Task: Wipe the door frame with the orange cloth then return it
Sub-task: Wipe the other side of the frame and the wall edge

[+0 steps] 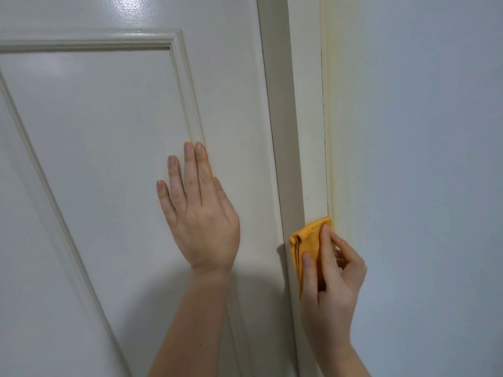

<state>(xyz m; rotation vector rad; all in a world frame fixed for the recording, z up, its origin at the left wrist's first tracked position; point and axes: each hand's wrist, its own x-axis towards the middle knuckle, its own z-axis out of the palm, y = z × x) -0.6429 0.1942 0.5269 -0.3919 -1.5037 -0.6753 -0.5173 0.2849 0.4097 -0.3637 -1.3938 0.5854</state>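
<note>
**Cloth on the frame, low at 4 o'clock**

Head view, looking up along a closed white door [109,137]. The door frame [307,131] ran as a cream strip from 12 o'clock down towards 5 o'clock. The door was on its 9 o'clock side and a pale wall [422,159] on its 3 o'clock side.

The orange cloth [309,242] was folded into a small wad and lay against the frame face at about 4 o'clock from the middle of the view. Its upper corner reached the seam where frame met wall.

The right hand [332,281] came up from 5 o'clock and gripped the cloth. The thumb lay on the cloth's lower part and one fingertip [325,230] pressed its upper corner. The other fingers were curled behind (how they met the cloth could not be told).

The left hand [198,213] lay flat on the door, at 9 o'clock from the cloth and well apart from it. Its fingers were straight, close together and pointed to 12 o'clock, holding nothing. The two longest fingertips touched the raised panel moulding [187,99].

A dark hairline crack showed along the frame's wall-side edge, at 12 o'clock from the cloth.
</note>
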